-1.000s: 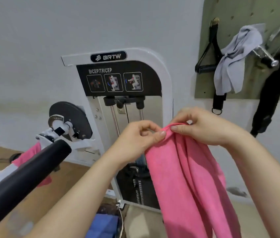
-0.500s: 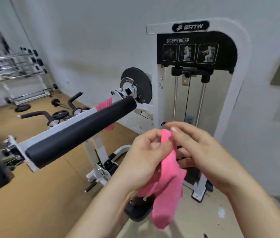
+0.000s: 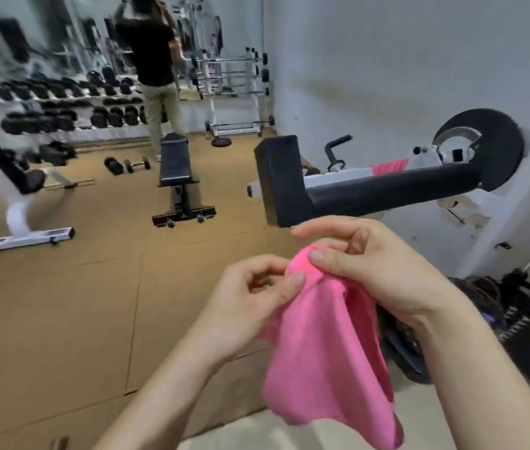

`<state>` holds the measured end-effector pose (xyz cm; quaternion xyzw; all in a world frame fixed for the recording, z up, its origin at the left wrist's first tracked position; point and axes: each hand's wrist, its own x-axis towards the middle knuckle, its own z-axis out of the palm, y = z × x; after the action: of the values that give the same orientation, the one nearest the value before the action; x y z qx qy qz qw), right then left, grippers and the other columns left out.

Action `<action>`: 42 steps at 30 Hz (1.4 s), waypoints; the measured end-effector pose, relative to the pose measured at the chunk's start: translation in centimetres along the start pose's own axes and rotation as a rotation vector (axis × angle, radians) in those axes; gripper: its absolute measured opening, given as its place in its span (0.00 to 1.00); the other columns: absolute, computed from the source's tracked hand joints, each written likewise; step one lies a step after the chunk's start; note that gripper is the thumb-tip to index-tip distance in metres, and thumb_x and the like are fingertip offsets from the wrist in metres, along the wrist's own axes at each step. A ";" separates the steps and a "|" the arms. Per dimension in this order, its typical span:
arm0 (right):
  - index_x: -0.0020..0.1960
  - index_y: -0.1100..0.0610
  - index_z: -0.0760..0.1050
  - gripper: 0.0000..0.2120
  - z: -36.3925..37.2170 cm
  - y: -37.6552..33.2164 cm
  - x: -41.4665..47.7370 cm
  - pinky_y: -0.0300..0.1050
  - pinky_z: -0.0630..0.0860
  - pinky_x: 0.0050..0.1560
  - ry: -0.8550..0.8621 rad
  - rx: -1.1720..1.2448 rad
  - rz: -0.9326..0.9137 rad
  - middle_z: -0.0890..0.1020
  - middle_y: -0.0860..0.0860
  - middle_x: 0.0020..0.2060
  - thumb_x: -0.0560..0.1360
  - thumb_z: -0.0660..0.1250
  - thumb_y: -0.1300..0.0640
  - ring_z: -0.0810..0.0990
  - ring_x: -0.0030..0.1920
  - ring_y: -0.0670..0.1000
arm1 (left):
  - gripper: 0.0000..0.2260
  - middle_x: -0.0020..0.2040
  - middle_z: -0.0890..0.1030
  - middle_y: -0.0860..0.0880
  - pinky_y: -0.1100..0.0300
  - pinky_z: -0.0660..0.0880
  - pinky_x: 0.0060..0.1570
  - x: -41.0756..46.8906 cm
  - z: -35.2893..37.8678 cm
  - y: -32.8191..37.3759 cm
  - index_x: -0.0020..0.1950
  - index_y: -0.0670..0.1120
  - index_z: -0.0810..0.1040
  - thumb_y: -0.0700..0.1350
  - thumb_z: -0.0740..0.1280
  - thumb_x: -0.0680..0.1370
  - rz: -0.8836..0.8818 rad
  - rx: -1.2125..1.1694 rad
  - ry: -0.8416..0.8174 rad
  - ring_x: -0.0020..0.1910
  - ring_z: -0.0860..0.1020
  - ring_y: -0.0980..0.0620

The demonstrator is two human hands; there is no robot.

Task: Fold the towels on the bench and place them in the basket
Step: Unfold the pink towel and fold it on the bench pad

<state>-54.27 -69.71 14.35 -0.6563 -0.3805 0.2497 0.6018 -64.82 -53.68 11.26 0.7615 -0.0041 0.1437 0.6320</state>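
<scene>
We see a pink towel (image 3: 325,345) low in the frame, left hand (image 3: 250,306) and right hand (image 3: 374,271) both pinching its top, close together.

Left grip (image 3: 250,300), right grip (image 3: 374,271), both pinching towel (image 3: 322,352)

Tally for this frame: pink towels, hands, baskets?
Pink towels: 2 (held towel, draped towel)
Hands: 2 (left hand, right hand)
Baskets in view: 0
Total: 4
</scene>
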 end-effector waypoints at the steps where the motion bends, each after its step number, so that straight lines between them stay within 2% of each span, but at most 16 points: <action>1: 0.57 0.48 0.80 0.15 1.7 -0.4 1.4 0.41 0.79 0.49 -0.037 -0.040 -0.012 0.85 0.53 0.47 0.72 0.71 0.61 0.83 0.47 0.51 | 0.09 0.32 0.80 0.54 0.68 0.71 0.33 -0.9 -2.2 -0.3 0.44 0.45 0.81 0.50 0.69 0.71 -0.017 -0.017 0.060 0.32 0.76 0.61; 5: 0.53 0.47 0.77 0.17 7.3 -0.1 6.1 0.42 0.79 0.52 -0.126 -0.351 0.005 0.81 0.47 0.49 0.71 0.72 0.65 0.81 0.51 0.46 | 0.08 0.30 0.77 0.56 0.71 0.68 0.28 -3.7 -10.1 -0.7 0.40 0.50 0.79 0.52 0.68 0.75 -0.040 -0.179 0.238 0.29 0.73 0.62; 9: 0.45 0.50 0.78 0.11 13.0 2.2 11.2 0.41 0.78 0.43 -0.138 -0.540 0.015 0.82 0.47 0.41 0.72 0.68 0.66 0.80 0.43 0.46 | 0.06 0.36 0.81 0.52 0.66 0.74 0.32 -5.0 -17.1 -1.7 0.41 0.50 0.79 0.49 0.66 0.76 -0.036 -0.275 0.359 0.33 0.77 0.58; 12: 0.38 0.46 0.71 0.10 15.5 5.4 15.7 0.46 0.75 0.37 -0.077 -0.989 0.087 0.79 0.46 0.34 0.71 0.66 0.61 0.77 0.39 0.50 | 0.06 0.33 0.78 0.50 0.64 0.73 0.30 -5.4 -21.6 -3.3 0.40 0.49 0.78 0.50 0.66 0.74 -0.095 -0.315 0.538 0.30 0.74 0.56; 14: 0.36 0.47 0.67 0.11 16.6 7.4 18.6 0.48 0.72 0.35 -0.016 -1.079 0.151 0.77 0.46 0.33 0.72 0.66 0.58 0.76 0.38 0.51 | 0.08 0.30 0.75 0.51 0.65 0.70 0.26 -5.2 -25.0 -4.7 0.35 0.51 0.77 0.50 0.66 0.73 -0.140 -0.339 0.664 0.27 0.71 0.57; 17: 0.31 0.50 0.71 0.12 17.1 9.6 23.7 0.43 0.65 0.29 0.008 -0.709 0.231 0.75 0.45 0.26 0.71 0.66 0.63 0.72 0.28 0.46 | 0.12 0.27 0.72 0.53 0.66 0.65 0.24 -3.7 -30.4 -7.5 0.31 0.50 0.76 0.45 0.67 0.76 -0.275 -0.223 0.744 0.26 0.69 0.57; 19: 0.35 0.56 0.78 0.10 17.3 10.1 27.7 0.41 0.63 0.29 -0.095 -0.390 0.312 0.75 0.49 0.27 0.74 0.65 0.65 0.69 0.27 0.46 | 0.15 0.27 0.71 0.54 0.62 0.65 0.27 -1.6 -34.1 -10.6 0.30 0.49 0.72 0.44 0.65 0.77 -0.431 0.161 0.762 0.28 0.69 0.55; 22: 0.45 0.62 0.83 0.09 17.4 10.9 34.2 0.38 0.70 0.30 -0.221 0.075 0.398 0.79 0.56 0.34 0.76 0.64 0.65 0.75 0.31 0.49 | 0.14 0.32 0.76 0.50 0.54 0.66 0.34 1.9 -39.1 -16.2 0.34 0.45 0.68 0.50 0.62 0.77 -0.698 0.972 0.524 0.36 0.76 0.45; 24: 0.47 0.62 0.83 0.09 17.7 11.3 38.8 0.43 0.73 0.38 -0.261 0.208 0.421 0.80 0.60 0.38 0.75 0.65 0.62 0.77 0.36 0.54 | 0.11 0.43 0.80 0.47 0.55 0.69 0.37 4.9 -41.5 -19.4 0.40 0.47 0.69 0.52 0.59 0.77 -0.833 1.168 0.345 0.46 0.79 0.43; 26: 0.43 0.61 0.84 0.09 18.1 11.4 43.0 0.45 0.71 0.37 -0.293 0.233 0.412 0.79 0.58 0.33 0.73 0.67 0.57 0.75 0.34 0.53 | 0.04 0.52 0.79 0.47 0.54 0.74 0.44 8.2 -42.9 -21.3 0.48 0.50 0.72 0.49 0.59 0.76 -0.856 1.255 0.259 0.53 0.78 0.44; 28: 0.33 0.54 0.81 0.13 18.4 11.4 47.0 0.38 0.72 0.31 -0.321 0.226 0.408 0.77 0.51 0.27 0.75 0.66 0.54 0.75 0.28 0.48 | 0.08 0.55 0.78 0.51 0.54 0.74 0.52 11.9 -44.2 -22.8 0.53 0.52 0.74 0.43 0.62 0.75 -0.699 1.160 0.306 0.56 0.77 0.48; 30: 0.30 0.52 0.79 0.16 18.4 11.2 50.6 0.37 0.73 0.28 -0.318 0.228 0.412 0.78 0.49 0.26 0.75 0.67 0.50 0.77 0.26 0.46 | 0.11 0.56 0.80 0.57 0.59 0.74 0.58 15.7 -45.1 -23.0 0.54 0.54 0.77 0.41 0.64 0.76 -0.479 0.698 0.347 0.58 0.77 0.57; 33: 0.35 0.53 0.80 0.16 17.5 11.3 55.7 0.42 0.77 0.32 -0.298 0.192 0.373 0.82 0.54 0.31 0.70 0.68 0.41 0.80 0.32 0.51 | 0.12 0.58 0.82 0.57 0.66 0.75 0.55 22.4 -45.5 -21.6 0.61 0.56 0.79 0.52 0.66 0.78 -0.334 0.036 0.116 0.59 0.78 0.58; 38: 0.31 0.54 0.74 0.19 13.6 12.7 63.6 0.40 0.75 0.28 -0.054 0.174 0.344 0.75 0.51 0.25 0.73 0.67 0.41 0.76 0.26 0.50 | 0.16 0.49 0.83 0.38 0.44 0.77 0.53 33.4 -48.0 -24.0 0.53 0.41 0.80 0.53 0.69 0.75 -0.306 -0.023 -0.008 0.48 0.82 0.44; 40: 0.30 0.53 0.73 0.20 11.5 13.5 66.7 0.40 0.73 0.29 0.069 0.174 0.331 0.74 0.50 0.24 0.74 0.66 0.42 0.74 0.26 0.49 | 0.18 0.51 0.81 0.36 0.42 0.75 0.55 37.8 -49.6 -25.4 0.54 0.40 0.80 0.54 0.68 0.75 -0.316 -0.051 -0.061 0.48 0.81 0.42; 42: 0.31 0.53 0.72 0.20 9.3 14.3 69.9 0.41 0.72 0.32 0.205 0.162 0.310 0.73 0.51 0.26 0.74 0.67 0.41 0.73 0.27 0.50 | 0.18 0.53 0.82 0.39 0.45 0.76 0.54 42.5 -51.4 -27.0 0.56 0.43 0.80 0.57 0.68 0.76 -0.340 -0.033 -0.255 0.50 0.81 0.44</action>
<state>-17.77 -8.05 8.03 -0.6786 -0.1902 0.3008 0.6425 -29.96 8.71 3.01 0.7526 0.0424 -0.0625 0.6541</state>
